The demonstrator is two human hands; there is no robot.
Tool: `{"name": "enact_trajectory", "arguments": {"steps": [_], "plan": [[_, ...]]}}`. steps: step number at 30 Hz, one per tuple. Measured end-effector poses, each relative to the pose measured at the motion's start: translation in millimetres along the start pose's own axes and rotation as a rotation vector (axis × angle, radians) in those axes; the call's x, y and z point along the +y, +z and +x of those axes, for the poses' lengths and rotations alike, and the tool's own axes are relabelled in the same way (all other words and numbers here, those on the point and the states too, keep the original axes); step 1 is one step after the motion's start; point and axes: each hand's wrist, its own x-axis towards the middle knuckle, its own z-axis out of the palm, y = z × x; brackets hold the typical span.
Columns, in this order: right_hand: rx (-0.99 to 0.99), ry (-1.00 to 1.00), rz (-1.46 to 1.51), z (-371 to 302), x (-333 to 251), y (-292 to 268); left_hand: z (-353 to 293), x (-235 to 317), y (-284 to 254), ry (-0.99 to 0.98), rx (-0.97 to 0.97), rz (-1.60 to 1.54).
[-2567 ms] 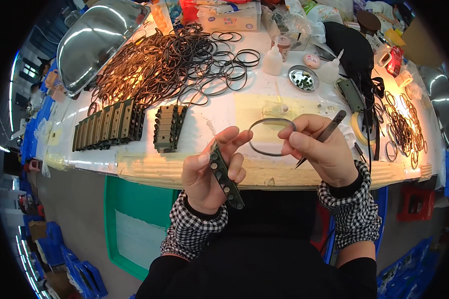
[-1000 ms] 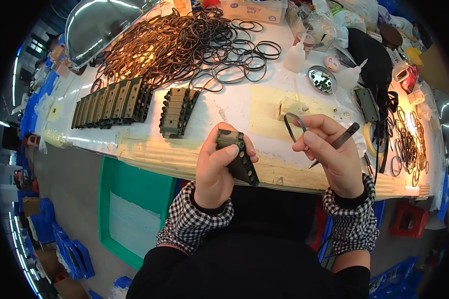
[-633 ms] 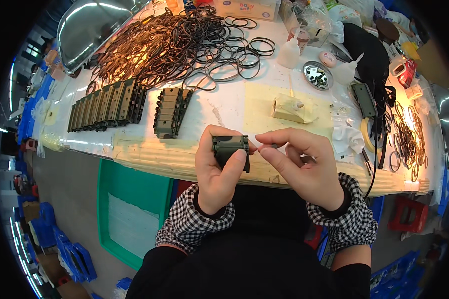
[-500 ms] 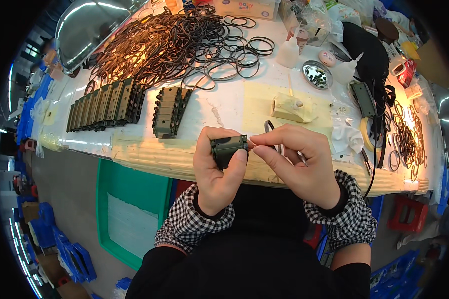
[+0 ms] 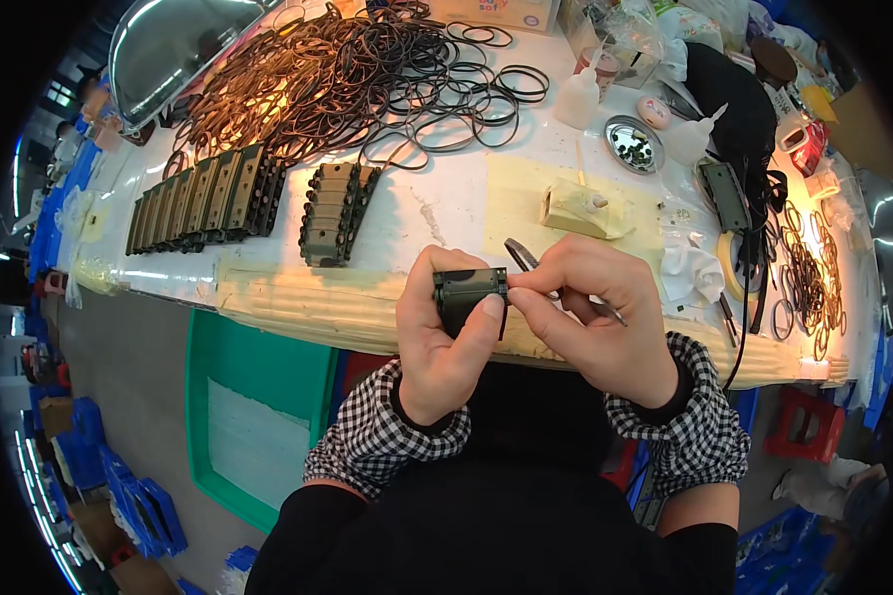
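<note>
My left hand [image 5: 439, 342] is closed around a small dark green camouflage-patterned housing [image 5: 471, 288], its thumb pressing the right end. At that same end, the thumb and index finger of my right hand [image 5: 595, 312] are pinched together. Whatever lies between those fingertips is too small to make out. A slim metal tool [image 5: 610, 310] passes through the right hand, its thin end sticking out below the fingers. Beyond the index finger a dark curved strip [image 5: 519, 254] shows; whether it belongs to the tool I cannot tell.
Similar housings stand in a row [image 5: 203, 203] at left, with another group [image 5: 335, 213] nearer the middle. Behind lies a heap of dark rubber rings [image 5: 308, 84]. A taped block [image 5: 574, 209], a round metal dish [image 5: 633, 145] and squeeze bottles [image 5: 577, 97] stand at right. A green bin [image 5: 200, 416] sits below.
Both hands have shifted slightly right with the housing, which has turned a little. The dark strip stands at a different slant, and the metal tool's thin end shows more below the right fingers.
</note>
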Motion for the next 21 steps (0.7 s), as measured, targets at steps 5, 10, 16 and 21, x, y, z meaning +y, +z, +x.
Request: {"name": "enact_trajectory", "arguments": {"steps": [5,10,16,21], "plan": [[0.019,0.035,0.022,1.8,0.4,0.0,0.3,1.7,4.6,-0.066,0.053,-0.105],[0.097,-0.094,-0.186,-0.7,4.0,2.3,7.0,8.8,4.6,-0.184,0.102,-0.176],[0.157,-0.236,-0.357,-0.3,2.8,7.9,6.7,12.5,6.2,-0.250,0.062,-0.205],[0.197,-0.369,-0.426,1.6,11.0,12.0,5.8,10.2,7.3,-0.227,0.032,-0.182]]}}
